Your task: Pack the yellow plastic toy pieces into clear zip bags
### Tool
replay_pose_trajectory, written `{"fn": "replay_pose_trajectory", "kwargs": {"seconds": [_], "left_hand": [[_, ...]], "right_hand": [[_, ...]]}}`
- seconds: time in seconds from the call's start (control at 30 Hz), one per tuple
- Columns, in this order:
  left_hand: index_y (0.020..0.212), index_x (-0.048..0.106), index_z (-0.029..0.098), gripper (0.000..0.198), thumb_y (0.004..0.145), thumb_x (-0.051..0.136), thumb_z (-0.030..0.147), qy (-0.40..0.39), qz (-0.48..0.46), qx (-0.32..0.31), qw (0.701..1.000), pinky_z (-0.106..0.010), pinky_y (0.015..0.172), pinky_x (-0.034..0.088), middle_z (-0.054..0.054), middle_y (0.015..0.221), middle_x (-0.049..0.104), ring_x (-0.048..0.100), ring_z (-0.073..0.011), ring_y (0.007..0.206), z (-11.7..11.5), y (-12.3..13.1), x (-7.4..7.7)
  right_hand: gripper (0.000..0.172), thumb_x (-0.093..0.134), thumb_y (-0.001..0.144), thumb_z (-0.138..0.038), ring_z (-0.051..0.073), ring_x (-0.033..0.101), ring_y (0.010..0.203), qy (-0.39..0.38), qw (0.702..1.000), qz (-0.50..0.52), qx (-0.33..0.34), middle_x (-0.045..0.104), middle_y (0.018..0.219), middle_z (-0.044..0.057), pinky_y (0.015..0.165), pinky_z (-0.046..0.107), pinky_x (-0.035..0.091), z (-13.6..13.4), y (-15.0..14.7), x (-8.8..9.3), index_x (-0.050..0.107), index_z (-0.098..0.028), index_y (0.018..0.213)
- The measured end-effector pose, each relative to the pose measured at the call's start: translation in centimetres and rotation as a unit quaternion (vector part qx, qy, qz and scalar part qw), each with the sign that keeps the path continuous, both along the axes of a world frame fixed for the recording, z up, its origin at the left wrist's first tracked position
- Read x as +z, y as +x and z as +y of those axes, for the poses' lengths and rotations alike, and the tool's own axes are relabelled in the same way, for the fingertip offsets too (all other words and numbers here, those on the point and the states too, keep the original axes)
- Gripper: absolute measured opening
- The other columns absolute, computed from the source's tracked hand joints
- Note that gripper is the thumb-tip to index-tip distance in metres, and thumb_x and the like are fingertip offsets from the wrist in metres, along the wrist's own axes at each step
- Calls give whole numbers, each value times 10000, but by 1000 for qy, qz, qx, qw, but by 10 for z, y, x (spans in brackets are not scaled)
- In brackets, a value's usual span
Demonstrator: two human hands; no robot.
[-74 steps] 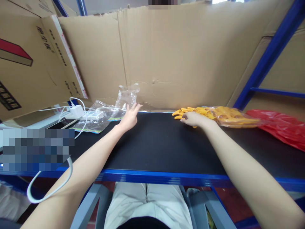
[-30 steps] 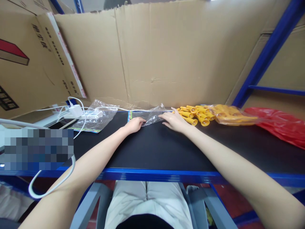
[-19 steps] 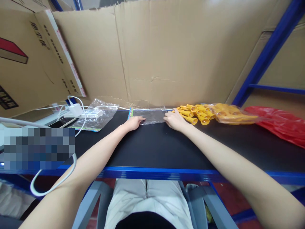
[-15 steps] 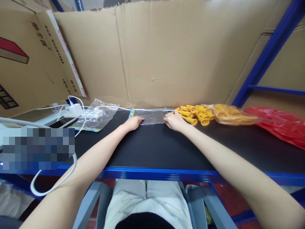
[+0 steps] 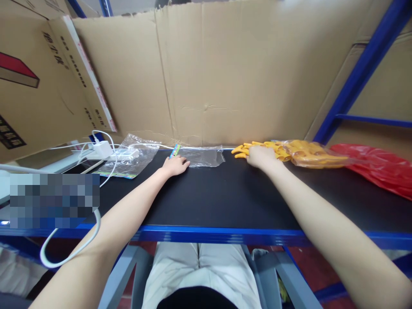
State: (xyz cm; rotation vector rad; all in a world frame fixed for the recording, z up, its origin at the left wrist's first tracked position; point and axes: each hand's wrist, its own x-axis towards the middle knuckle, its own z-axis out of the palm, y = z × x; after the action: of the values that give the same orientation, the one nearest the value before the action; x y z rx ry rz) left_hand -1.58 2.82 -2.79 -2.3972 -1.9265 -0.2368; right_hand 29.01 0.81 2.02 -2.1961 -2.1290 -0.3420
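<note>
I've my L hand (image 5: 176,165) palm-down, fingers loosely spread, on clear bag (image 5: 206,157) atop table (image 5: 212,197); R hand (image 5: 261,157) at yellow pcs (image 5: 280,151), can't tell grip. Pcs may roll if R hand bumps pile.

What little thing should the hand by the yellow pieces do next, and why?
Maybe the right hand should pinch just one of the loose yellow pieces: it's right over their pile, though I can't see whether it holds one. The left hand is at the clear bag's colorful end, and the bag lies flat.
</note>
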Motion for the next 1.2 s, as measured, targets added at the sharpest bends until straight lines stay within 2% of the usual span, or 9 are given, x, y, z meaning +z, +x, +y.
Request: {"fn": "replay_pose_trajectory", "kwargs": {"seconds": [0.07,0.13,0.43,0.6,0.77,0.83,1.0,1.13,1.2], "left_hand": [[1255,498,214,553,867,262,529,-30,4,6,1000,-575,1008,240,-99,1354,456,413,-309,1231,1,-2,1],[1303,440,227,579,858,255,548,-54,8,6,998,-590,1016,212,-81,1405,394,365,-307,1270,3,-5,1],[1385,321,199,640,855,213,542,-90,22,7,996,-515,1038,255,-65,1467,278,242,-285,1344,10,-10,-2],[1414,258,164,666,865,190,533,-113,27,17,993,-538,1048,212,-101,1493,183,177,-283,1365,7,-9,0],[1408,274,146,665,866,196,523,-109,27,9,994,-506,1056,223,-117,1487,198,190,-279,1362,5,-10,2],[1407,277,161,658,863,202,523,-110,26,12,994,-520,1051,221,-108,1489,196,188,-281,1363,4,-10,3],[1430,213,191,671,856,194,538,-142,27,18,989,-599,1037,154,-81,1504,127,137,-299,1372,0,-10,6],[1437,186,213,656,861,174,526,-157,38,9,987,-559,1062,129,-72,1507,88,100,-267,1381,-4,-10,10],[1440,174,211,654,862,167,519,-164,41,7,986,-559,1064,118,-70,1507,77,86,-260,1383,-5,-9,11]], "right_hand": [[281,469,802,-253,338,580,964,-60,997,14,-40,626,1072,182,779,446,436,1,4,1,670,-144,965],[285,493,783,-238,325,578,979,-105,994,17,-35,619,1089,165,786,429,444,2,5,-2,664,-147,993],[289,493,777,-279,236,602,895,-128,978,81,144,634,1051,93,763,329,455,4,-6,-11,625,-182,1014],[318,560,738,-392,284,594,933,-152,980,45,119,633,1051,120,770,376,454,-1,-2,-1,645,-171,950],[192,598,690,-331,234,610,733,-179,977,50,102,661,851,96,647,335,452,-3,3,4,637,-180,802],[165,579,693,-303,212,597,674,-157,979,68,113,654,793,94,594,305,432,-2,4,5,619,-167,777],[220,573,709,-307,200,582,711,4,983,129,129,645,849,111,585,276,403,2,4,7,591,-149,861],[287,599,720,-334,190,584,772,105,954,240,144,639,893,97,653,275,426,2,0,8,581,-154,943],[311,593,738,-342,163,587,725,89,934,297,178,640,869,78,643,266,436,1,-3,6,568,-159,989]]}}
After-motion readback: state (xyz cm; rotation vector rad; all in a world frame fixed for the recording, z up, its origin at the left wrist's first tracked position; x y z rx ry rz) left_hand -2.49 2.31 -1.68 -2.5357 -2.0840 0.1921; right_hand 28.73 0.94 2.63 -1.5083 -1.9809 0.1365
